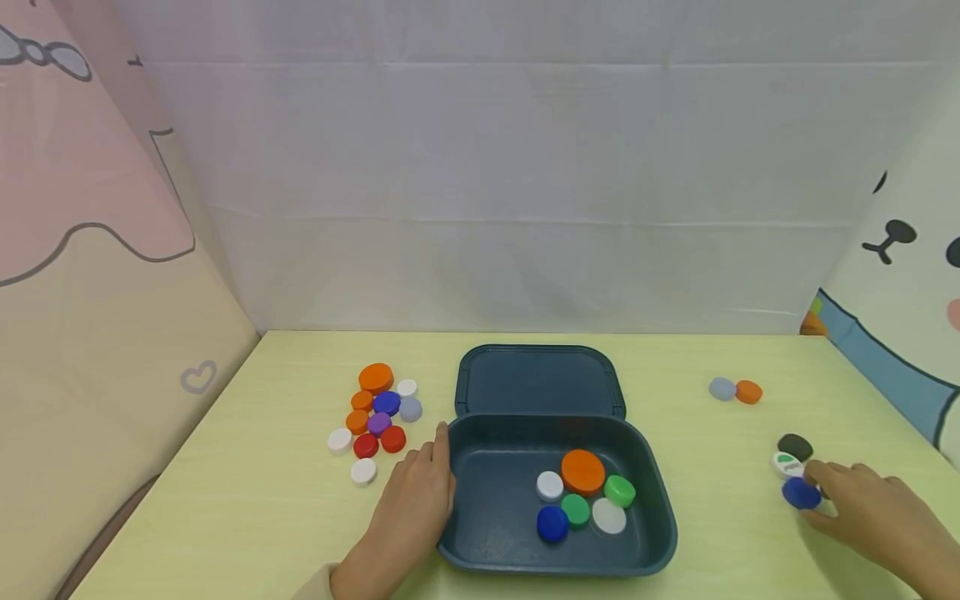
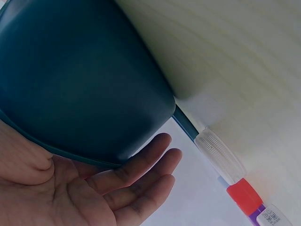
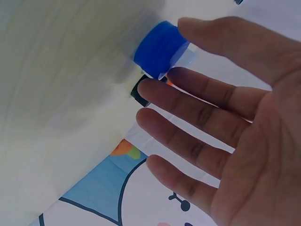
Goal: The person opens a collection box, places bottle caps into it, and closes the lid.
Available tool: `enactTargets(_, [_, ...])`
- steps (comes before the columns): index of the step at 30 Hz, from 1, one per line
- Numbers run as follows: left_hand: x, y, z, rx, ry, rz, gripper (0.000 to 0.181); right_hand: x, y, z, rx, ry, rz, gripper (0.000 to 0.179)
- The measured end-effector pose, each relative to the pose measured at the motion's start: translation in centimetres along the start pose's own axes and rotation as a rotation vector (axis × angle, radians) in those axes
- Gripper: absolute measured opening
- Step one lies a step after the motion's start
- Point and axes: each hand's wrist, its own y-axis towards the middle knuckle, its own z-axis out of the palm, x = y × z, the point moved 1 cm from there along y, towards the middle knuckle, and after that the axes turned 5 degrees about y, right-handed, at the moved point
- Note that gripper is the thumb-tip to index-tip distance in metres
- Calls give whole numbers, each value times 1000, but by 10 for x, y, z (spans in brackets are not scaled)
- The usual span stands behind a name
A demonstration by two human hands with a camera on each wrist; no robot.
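My left hand (image 1: 411, 504) rests against the left rim of a dark teal plastic box (image 1: 480, 562). Its index finger lies along the rim; in the left wrist view the other fingers (image 2: 136, 181) stretch loosely beside the outer wall. Inside the box lie a large orange cap (image 1: 582, 472), a blue cap (image 1: 552, 524) and several green and white caps. At the right, my right hand (image 1: 873, 508) pinches a blue bottle cap (image 3: 160, 49) between thumb and index finger, the other fingers spread. Beside it lie a white cap with a green mark (image 1: 786, 464) and a black cap (image 1: 795, 447).
A matching teal lid (image 1: 538, 379) lies behind the box. Left of it sits a cluster of orange, red, white, blue and purple caps (image 1: 379, 423). A pale blue cap (image 1: 722, 388) and an orange cap (image 1: 748, 392) lie at the back right. Printed cloths wall the table.
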Motion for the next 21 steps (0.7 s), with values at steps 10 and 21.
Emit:
enactTargets(10, [0,0,0,9,2,-1,57,-2,2,1,-12,41,-3,56])
enactTargets(21, [0,1,2,-7,7,0,58,-1,6,2,-21,20,-4,53])
